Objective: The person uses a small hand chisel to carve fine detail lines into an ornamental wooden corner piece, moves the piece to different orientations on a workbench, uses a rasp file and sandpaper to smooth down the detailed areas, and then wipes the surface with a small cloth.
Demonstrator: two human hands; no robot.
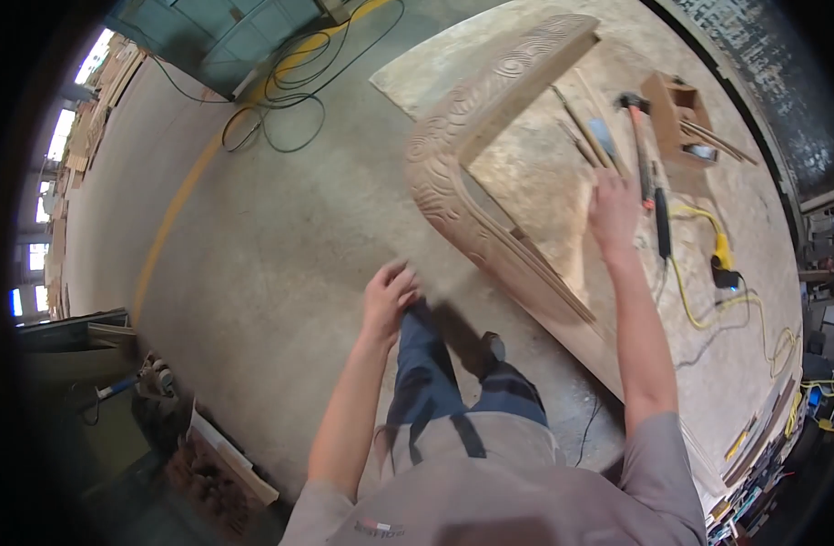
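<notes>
Right grip [613,207] at the butt ends of the slim hand tools [603,136], which lie at its 12 o'clock; fingers bent down on them, can't tell if clamped. Left grip [391,296] at 8 o'clock from the right one, over the floor [244,237], fingers loosely curled, blurred; can't tell if fully together. Carved wooden piece [437,146], bent at a corner, on the surface [526,173], 9–10 o'clock of right grip. Hammer [639,150] and wooden box [661,109] near 1 o'clock, yellow cord [722,247] at 4.
</notes>
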